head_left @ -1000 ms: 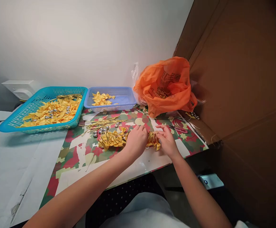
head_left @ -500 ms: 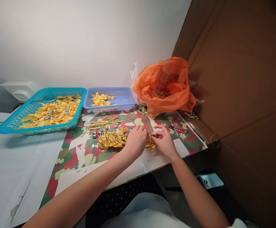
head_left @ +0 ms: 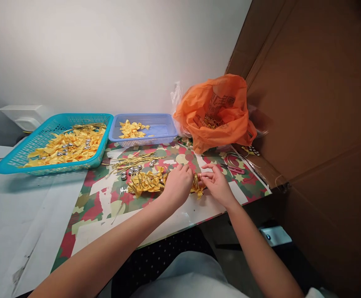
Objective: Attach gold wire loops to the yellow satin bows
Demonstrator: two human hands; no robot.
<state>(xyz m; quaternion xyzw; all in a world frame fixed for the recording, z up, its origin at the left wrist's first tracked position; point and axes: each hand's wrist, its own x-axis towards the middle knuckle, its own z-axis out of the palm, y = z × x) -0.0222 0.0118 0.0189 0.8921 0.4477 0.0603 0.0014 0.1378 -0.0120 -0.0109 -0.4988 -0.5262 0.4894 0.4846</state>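
Yellow ribbon bows [head_left: 147,182] with gold ties lie in a heap at the middle of the table. Over the right part of this heap my left hand [head_left: 179,184] is closed, its fingertips turned down out of sight, so what it grips is hidden. Just beside it, the fingers of my right hand [head_left: 216,185] pinch at a gold tie [head_left: 196,179]; the index finger stands raised. One bow [head_left: 200,193] shows beneath the right fingertips. Silver bells [head_left: 133,170] and a bundle of gold ties [head_left: 135,161] lie behind the heap.
A turquoise basket [head_left: 40,169] holds bows, bells and gold ties; a smaller blue basket [head_left: 144,142] holds bows. An orange plastic bag [head_left: 195,124] stands at the back right, with pink-handled scissors [head_left: 236,169] in front. Cardboard [head_left: 316,103] rises on the right.
My right hand has shifted slightly to the right, away from the left one, uncovering more of the gold tie and a bow below. The left hand has stayed in place.
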